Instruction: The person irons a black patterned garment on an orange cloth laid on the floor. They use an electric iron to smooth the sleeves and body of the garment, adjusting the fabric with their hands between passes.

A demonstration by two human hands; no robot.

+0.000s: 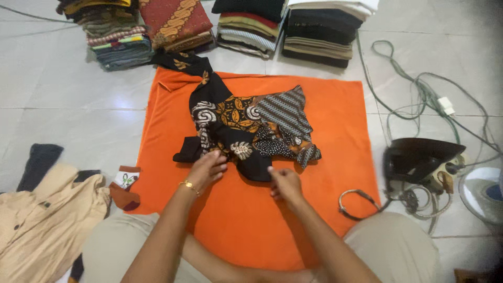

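A crumpled black batik garment (246,123) with orange, white and striped patches lies on an orange cloth (330,173) spread over the tiled floor. My left hand (207,169), with a gold bracelet at the wrist, pinches the garment's near left edge. My right hand (284,182) grips the near black hem a little to the right. Both forearms reach forward from between my knees. One sleeve of the garment trails off the cloth toward the far left.
Several stacks of folded clothes (220,26) line the far side. A beige shirt (47,215) and a small sock (126,186) lie at the left. A dark clothes iron (419,157) with tangled cords (424,94), a metal ring (356,202) and a fan base (484,191) sit at the right.
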